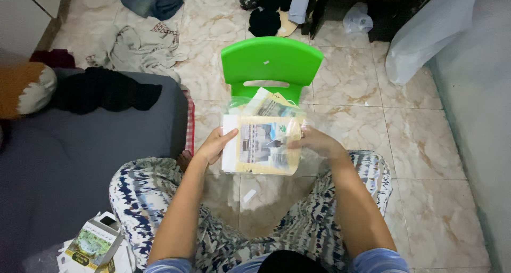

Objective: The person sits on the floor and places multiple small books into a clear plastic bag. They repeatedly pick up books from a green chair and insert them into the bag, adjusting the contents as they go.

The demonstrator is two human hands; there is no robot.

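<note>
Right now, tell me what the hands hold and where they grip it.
Both hands hold a clear bag of boxes: left hand on its left edge, right hand on its right edge.

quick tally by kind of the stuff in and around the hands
Hands: 2, left hand and right hand
Flat boxes in clear plastic wrap: 2, front box and the box behind it
Green plastic chair: 1
Opened carton at lower left: 1
Total: 6
</note>
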